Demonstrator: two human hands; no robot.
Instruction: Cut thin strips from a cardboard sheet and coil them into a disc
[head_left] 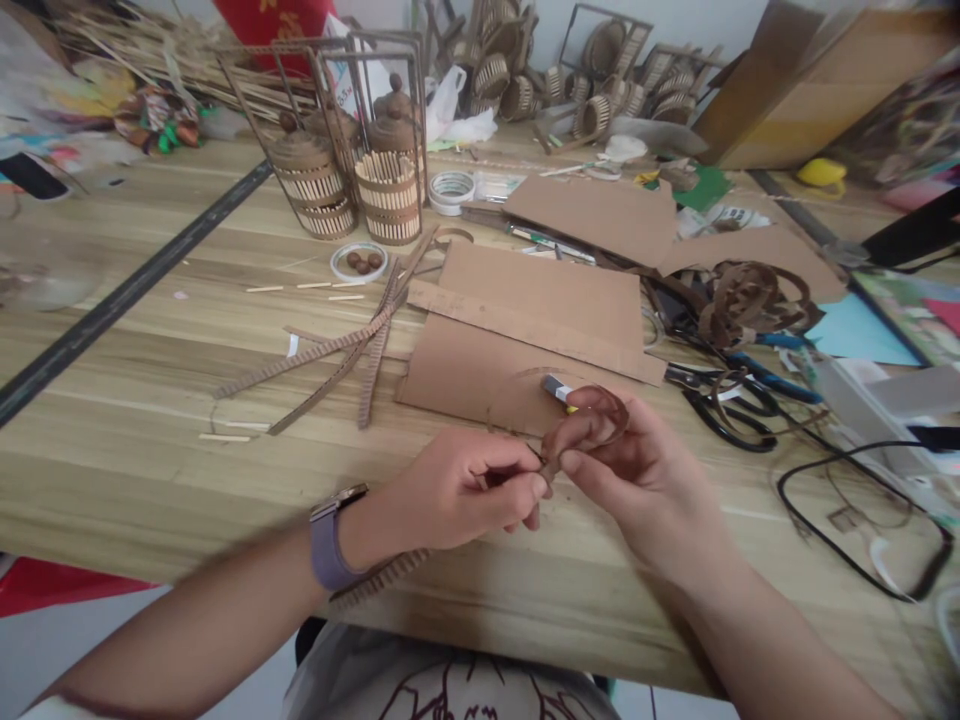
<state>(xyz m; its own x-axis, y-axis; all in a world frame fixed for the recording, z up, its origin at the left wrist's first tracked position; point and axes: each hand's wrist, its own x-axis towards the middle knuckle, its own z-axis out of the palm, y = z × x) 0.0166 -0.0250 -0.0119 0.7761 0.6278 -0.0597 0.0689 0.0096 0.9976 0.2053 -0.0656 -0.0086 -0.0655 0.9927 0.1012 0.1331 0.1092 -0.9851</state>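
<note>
Both my hands meet above the near part of the table, around a curled brown cardboard strip [616,415]. My left hand [469,490] pinches one end between thumb and fingers. My right hand [649,490] holds the looped part, its thumb pressed close to the left fingertips. A length of corrugated strip [386,580] shows beneath my left wrist. Past my hands lie flat cardboard sheets [480,375], with a small grey-tipped tool [556,388] on them, partly hidden by my right fingers. Several corrugated strips [373,375] lie crossed to the left.
Two small stick-and-cardboard buckets [386,200] stand in frames at the back. A tape roll [358,262] encloses several brown balls. Black-handled scissors [724,420], a black cable [795,510] and a heap of brown strips [757,300] lie right. A cardboard box [810,90] stands behind.
</note>
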